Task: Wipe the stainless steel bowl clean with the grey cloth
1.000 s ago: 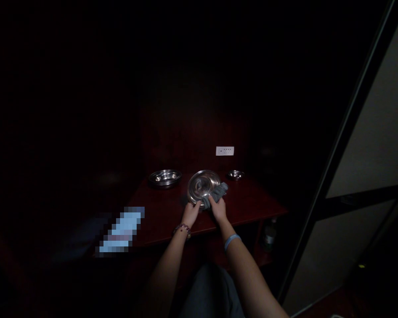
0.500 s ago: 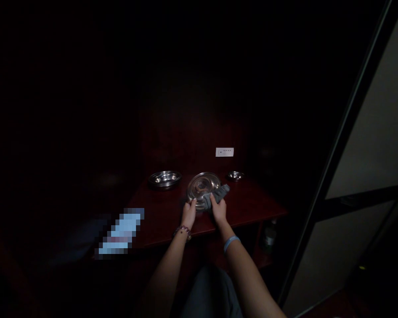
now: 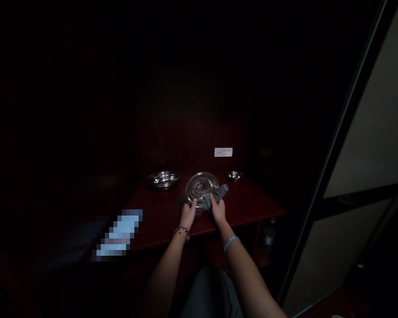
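Round silver metal plate (image 3: pixel 201 185), tilted over dark-red rectangular tabletop (image 3: pixel 252 201); left hand (image 3: pixel 187 215) gripping its near rim, right hand (image 3: pixel 219 212) pinching bunched grey cloth (image 3: pixel 220 192) against it.

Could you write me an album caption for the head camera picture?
Left hand gripping a shiny round plate, right hand holding a gray cloth against it, at a dark red table.

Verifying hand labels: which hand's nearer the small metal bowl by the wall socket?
Right. The right hand, holding the gray cloth, is in front of the small metal bowl, slightly left. The left hand, gripping the shallow metal dish, is farther left.
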Action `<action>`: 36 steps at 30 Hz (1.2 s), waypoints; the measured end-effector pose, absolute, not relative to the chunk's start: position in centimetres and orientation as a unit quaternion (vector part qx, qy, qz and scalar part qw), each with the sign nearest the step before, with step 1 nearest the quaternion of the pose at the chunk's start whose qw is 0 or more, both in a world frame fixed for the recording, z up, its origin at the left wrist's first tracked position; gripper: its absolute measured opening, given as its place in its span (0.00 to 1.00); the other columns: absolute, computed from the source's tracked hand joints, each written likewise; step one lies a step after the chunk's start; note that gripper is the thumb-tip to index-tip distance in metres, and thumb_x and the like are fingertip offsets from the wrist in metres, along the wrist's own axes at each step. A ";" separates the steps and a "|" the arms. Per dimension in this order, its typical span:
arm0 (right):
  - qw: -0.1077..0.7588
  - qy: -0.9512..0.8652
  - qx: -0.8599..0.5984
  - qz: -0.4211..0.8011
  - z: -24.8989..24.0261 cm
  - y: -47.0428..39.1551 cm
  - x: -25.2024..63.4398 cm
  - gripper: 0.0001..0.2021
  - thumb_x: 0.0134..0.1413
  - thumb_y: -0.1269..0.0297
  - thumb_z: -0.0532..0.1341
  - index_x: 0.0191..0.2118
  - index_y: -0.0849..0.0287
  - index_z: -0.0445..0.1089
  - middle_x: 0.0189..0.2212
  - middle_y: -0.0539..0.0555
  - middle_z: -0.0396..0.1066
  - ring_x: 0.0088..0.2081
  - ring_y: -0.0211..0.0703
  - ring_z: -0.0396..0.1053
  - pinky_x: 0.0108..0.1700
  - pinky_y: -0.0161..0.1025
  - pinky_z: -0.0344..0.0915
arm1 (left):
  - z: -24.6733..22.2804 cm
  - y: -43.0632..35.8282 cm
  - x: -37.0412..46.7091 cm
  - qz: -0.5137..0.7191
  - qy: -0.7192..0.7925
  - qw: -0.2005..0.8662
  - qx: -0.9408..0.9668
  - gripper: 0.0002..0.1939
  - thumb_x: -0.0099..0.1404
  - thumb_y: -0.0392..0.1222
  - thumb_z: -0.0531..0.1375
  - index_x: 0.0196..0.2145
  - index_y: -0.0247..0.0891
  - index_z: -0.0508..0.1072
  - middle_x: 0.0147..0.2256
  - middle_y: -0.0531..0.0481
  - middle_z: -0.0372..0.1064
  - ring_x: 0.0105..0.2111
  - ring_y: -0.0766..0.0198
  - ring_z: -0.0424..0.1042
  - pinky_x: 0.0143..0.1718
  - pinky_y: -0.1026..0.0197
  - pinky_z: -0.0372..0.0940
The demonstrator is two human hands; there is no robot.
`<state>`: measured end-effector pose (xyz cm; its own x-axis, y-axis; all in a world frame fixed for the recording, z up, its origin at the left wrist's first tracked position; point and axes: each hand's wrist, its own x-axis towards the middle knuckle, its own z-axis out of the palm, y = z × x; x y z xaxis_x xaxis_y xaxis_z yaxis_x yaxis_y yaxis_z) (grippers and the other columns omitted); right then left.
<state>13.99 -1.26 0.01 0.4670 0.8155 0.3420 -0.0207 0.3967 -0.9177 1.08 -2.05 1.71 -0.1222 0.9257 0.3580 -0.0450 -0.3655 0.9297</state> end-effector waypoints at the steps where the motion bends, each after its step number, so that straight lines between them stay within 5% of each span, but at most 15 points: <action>1: 0.718 -0.426 -0.467 0.292 0.1 -1.3 14.0 0.22 0.50 0.49 0.62 0.41 0.64 0.75 0.41 0.61 0.78 0.43 0.50 0.75 0.45 0.40 0.69 | 1.7 -2.1 1.1 0.626 0.406 0.390 0.540 0.17 0.61 0.42 0.59 0.47 0.33 0.73 0.49 0.39 0.74 0.50 0.56 0.73 0.54 0.55 0.64; 15: 0.713 -0.421 -0.477 0.295 -0.1 -1.4 13.9 0.23 0.50 0.48 0.61 0.41 0.64 0.75 0.39 0.61 0.78 0.42 0.52 0.76 0.45 0.41 0.70 | 0.7 -1.3 0.8 0.623 0.383 0.366 0.576 0.20 0.57 0.41 0.63 0.48 0.32 0.72 0.48 0.39 0.74 0.50 0.56 0.72 0.56 0.53 0.62; 36: 0.683 -0.449 -0.509 0.268 -0.1 -1.7 13.8 0.20 0.48 0.51 0.63 0.39 0.64 0.76 0.39 0.62 0.78 0.41 0.51 0.76 0.45 0.41 0.70 | 1.5 -1.6 0.7 0.627 0.420 0.367 0.544 0.10 0.57 0.36 0.60 0.37 0.33 0.76 0.41 0.40 0.78 0.44 0.54 0.76 0.51 0.53 0.66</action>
